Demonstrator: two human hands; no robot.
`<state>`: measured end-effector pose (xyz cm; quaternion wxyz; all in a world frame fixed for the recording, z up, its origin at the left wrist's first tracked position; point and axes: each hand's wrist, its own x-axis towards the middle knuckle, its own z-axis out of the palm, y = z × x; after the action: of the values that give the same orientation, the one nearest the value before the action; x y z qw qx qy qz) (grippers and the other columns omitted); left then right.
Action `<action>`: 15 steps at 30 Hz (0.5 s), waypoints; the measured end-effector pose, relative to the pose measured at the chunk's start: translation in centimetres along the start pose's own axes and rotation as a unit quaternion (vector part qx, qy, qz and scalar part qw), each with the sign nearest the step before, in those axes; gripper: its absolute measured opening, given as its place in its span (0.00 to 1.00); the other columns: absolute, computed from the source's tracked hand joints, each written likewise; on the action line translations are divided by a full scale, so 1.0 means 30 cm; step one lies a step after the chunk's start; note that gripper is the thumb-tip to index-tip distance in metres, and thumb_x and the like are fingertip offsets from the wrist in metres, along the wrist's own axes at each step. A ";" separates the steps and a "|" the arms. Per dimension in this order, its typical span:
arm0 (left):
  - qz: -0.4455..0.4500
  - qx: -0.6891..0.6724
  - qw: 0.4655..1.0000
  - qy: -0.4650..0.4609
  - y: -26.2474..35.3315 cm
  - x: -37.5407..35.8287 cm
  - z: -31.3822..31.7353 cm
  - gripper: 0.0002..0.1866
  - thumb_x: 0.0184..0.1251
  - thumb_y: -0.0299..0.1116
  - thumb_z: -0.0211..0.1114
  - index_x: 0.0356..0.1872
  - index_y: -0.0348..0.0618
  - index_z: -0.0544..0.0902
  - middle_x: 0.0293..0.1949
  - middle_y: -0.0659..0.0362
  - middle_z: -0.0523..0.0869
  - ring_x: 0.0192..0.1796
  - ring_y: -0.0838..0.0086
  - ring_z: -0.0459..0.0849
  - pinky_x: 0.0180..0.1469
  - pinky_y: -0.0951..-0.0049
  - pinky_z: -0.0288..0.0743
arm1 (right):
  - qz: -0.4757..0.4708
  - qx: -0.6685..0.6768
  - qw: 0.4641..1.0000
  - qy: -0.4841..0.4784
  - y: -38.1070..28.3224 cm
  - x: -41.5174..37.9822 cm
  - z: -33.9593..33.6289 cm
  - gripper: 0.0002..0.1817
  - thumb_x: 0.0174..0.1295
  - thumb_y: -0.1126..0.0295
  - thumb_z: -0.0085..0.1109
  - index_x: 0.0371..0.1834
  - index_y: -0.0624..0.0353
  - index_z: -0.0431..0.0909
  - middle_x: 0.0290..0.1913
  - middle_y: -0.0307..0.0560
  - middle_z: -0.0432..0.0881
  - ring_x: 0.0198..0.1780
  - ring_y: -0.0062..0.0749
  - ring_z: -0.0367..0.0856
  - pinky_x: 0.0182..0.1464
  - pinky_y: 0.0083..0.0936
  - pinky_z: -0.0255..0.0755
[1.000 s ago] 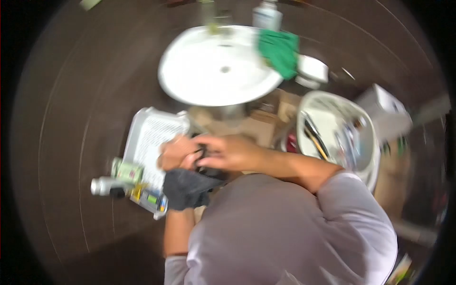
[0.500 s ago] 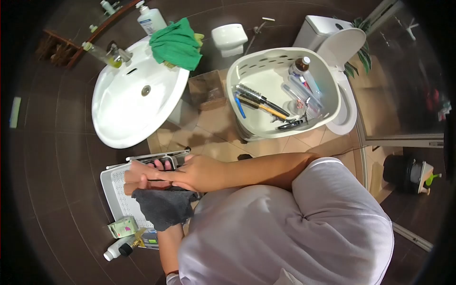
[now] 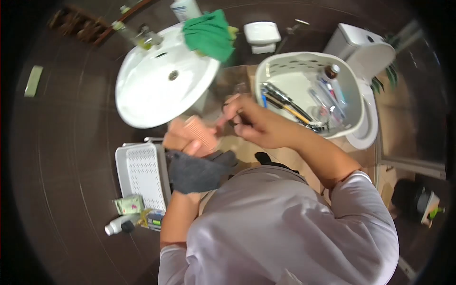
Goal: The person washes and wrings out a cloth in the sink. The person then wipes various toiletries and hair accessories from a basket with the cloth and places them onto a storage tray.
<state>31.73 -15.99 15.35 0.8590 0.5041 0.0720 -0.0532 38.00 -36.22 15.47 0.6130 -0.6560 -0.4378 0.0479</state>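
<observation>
My left hand is closed round a peach-coloured comb-like piece with fine ridges, between the sink and the white tray. A dark grey cloth hangs over my left wrist and the lower part of that hand. Just to the right, my right hand has curled fingers, apart from the left palm. Something small and dark shows at its fingertips, too blurred to name. Nearest to the right hand is the large white basket, holding hairbrushes, a brown bottle and clear plastic items.
A white sink stands at the upper left with a green cloth on its rim. Below it are a white perforated tray, a green packet and a white bottle. A toilet is behind the basket.
Both hands have moved up and right from over the tray, leaving its inside visible. They have separated, and the peach ribbed piece now shows in my left hand. The whole view has shifted.
</observation>
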 end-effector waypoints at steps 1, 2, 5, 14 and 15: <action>-0.004 -0.019 1.000 0.012 0.016 -0.006 0.039 0.30 0.44 0.36 0.64 0.51 0.37 0.65 0.39 0.49 0.79 0.46 0.62 0.78 0.50 0.66 0.72 | 0.046 0.095 0.994 -0.004 -0.013 0.017 -0.004 0.19 0.52 0.86 0.43 0.46 0.54 0.60 0.43 0.43 0.61 0.40 0.25 0.64 0.41 0.23 0.64; -0.009 -0.039 0.999 0.021 0.028 -0.014 0.080 0.30 0.44 0.37 0.64 0.50 0.37 0.66 0.39 0.49 0.79 0.45 0.62 0.78 0.48 0.66 0.73 | 0.094 0.186 0.978 -0.011 -0.020 0.034 -0.004 0.19 0.53 0.86 0.41 0.46 0.54 0.58 0.45 0.43 0.59 0.41 0.23 0.62 0.41 0.21 0.64; -0.008 -0.045 0.998 -0.033 0.011 0.002 0.048 0.27 0.46 0.41 0.64 0.47 0.39 0.69 0.37 0.52 0.77 0.36 0.69 0.78 0.37 0.71 0.77 | 0.128 0.270 0.954 0.023 -0.032 0.073 0.007 0.17 0.52 0.83 0.45 0.44 0.54 0.58 0.34 0.40 0.63 0.36 0.19 0.66 0.38 0.20 0.68; 0.044 -0.039 0.998 -0.003 0.084 -0.023 0.079 0.28 0.45 0.35 0.65 0.50 0.36 0.69 0.38 0.49 0.78 0.41 0.65 0.78 0.43 0.69 0.75 | 0.181 0.132 0.974 -0.021 -0.023 0.097 0.040 0.19 0.53 0.84 0.45 0.46 0.54 0.56 0.41 0.40 0.62 0.36 0.19 0.64 0.34 0.17 0.63; 0.031 -0.057 0.998 -0.025 0.093 -0.025 0.070 0.29 0.46 0.31 0.64 0.53 0.35 0.67 0.42 0.48 0.78 0.44 0.64 0.78 0.47 0.68 0.74 | 0.217 0.156 0.963 -0.042 -0.031 0.102 0.045 0.21 0.53 0.88 0.41 0.48 0.54 0.55 0.47 0.41 0.59 0.44 0.21 0.63 0.40 0.19 0.66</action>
<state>31.59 -16.46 18.91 0.8892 0.4546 0.0379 -0.0350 38.59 -33.38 17.39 0.6638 -0.6289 -0.2971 0.2750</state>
